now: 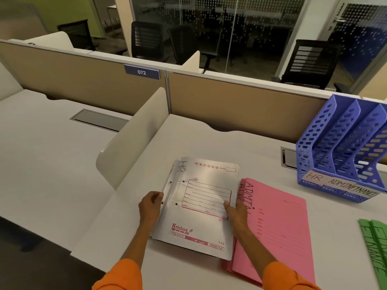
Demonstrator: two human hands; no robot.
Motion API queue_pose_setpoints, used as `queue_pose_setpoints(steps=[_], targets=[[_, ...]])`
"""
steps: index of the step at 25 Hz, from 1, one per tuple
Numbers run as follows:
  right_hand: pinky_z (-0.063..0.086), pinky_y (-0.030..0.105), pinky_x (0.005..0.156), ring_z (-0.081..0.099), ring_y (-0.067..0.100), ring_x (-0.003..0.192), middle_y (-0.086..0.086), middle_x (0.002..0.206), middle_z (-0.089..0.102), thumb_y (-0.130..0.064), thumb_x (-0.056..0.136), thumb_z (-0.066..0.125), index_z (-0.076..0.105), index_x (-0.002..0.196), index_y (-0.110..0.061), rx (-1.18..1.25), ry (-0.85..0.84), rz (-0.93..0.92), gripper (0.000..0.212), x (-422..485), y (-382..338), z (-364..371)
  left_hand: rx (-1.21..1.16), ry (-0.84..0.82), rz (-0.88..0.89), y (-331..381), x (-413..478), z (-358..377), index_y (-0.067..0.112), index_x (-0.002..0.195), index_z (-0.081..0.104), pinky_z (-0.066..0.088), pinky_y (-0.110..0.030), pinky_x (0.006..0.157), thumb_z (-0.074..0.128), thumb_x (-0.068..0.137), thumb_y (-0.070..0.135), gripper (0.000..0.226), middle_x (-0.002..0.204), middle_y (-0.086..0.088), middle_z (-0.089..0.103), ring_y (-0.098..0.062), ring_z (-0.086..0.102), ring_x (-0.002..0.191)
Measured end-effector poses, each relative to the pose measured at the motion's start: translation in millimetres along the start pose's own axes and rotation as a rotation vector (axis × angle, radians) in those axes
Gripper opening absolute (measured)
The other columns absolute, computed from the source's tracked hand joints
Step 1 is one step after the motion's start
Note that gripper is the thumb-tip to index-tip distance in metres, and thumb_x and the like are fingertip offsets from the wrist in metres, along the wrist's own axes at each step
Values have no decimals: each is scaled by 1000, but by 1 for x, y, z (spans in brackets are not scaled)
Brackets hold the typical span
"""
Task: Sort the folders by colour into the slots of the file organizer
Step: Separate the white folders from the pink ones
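A: Where are the folders right now?

B: On the white desk (188, 139); the white folders (199, 206) marked "HR" sit in a small stack near the front edge, at least two of them, the lower one peeking out at the left; the pink folders (278, 227) marked "ADMIN" lie just beside them on the right, with the white stack's right edge overlapping the pink; the green folders (374, 248) are well apart at the far right, cut off by the frame edge.

A: And the hands?

B: The left hand (149, 206) pinches the left edge of the white stack, thumb on top near the punched holes, fingers curled under; the right hand (236, 210) grips the right edge, thumb pressed on the cover beside the printed form, the other fingers tucked out of sight between white and pink; both sleeves are orange.

A: Is the stack lifted?

B: I cannot tell; it looks slightly raised, but that may be the curl of the covers.

A: The organizer?

B: The blue file organizer (343, 147) stands at the back right of the desk, near the tan partition (230, 97); its slots hold no folders; paper labels (339, 183) along its front read "HR", "ADMIN" and "FINANCE".
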State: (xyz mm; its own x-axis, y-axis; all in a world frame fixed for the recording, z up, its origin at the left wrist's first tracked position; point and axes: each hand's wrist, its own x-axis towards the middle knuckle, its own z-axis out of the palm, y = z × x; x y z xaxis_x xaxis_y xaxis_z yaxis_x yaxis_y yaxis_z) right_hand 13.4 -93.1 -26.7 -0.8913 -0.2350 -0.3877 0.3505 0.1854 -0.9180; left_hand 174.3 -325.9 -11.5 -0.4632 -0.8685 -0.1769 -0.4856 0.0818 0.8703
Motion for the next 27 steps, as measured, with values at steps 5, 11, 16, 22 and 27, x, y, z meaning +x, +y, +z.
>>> queue_pose_setpoints(steps=[5,11,16,22,27], targets=[[51,49,97,61,33,108,15,119,64,-14,92,63,58,122,-4,-43,-8,50,32,-1,4,18,14,-128,-14,-3,2,-6,10,115,62,52,-29,86,71,86,32,38,104,-5,68,-22,64,94],[53,39,91,62,31,104,16,116,65,-9,87,69,56,123,-1,-189,-41,75,39,0,4,20,100,-165,36,-2,-4,4,10,120,53,56,-38,86,83,74,20,56,114,-6,62,-23,60,96],[53,40,93,58,31,108,16,121,59,-8,84,70,47,123,0,-366,-39,1,46,-4,0,19,133,-133,65,-5,-7,11,7,119,55,52,-31,82,83,74,16,53,118,-12,62,-21,58,97],[37,39,109,40,31,127,18,137,44,-21,92,62,35,140,0,-673,-4,-219,59,-14,-6,13,302,-61,223,2,-13,15,14,124,56,49,-45,98,76,80,31,51,131,-11,56,-29,57,114],[23,39,118,27,27,143,12,154,32,-40,95,54,31,147,-7,-880,-13,-369,66,-13,-6,-3,534,-72,452,11,-26,29,15,139,48,33,-49,113,64,89,40,58,151,-11,41,-31,41,137]])
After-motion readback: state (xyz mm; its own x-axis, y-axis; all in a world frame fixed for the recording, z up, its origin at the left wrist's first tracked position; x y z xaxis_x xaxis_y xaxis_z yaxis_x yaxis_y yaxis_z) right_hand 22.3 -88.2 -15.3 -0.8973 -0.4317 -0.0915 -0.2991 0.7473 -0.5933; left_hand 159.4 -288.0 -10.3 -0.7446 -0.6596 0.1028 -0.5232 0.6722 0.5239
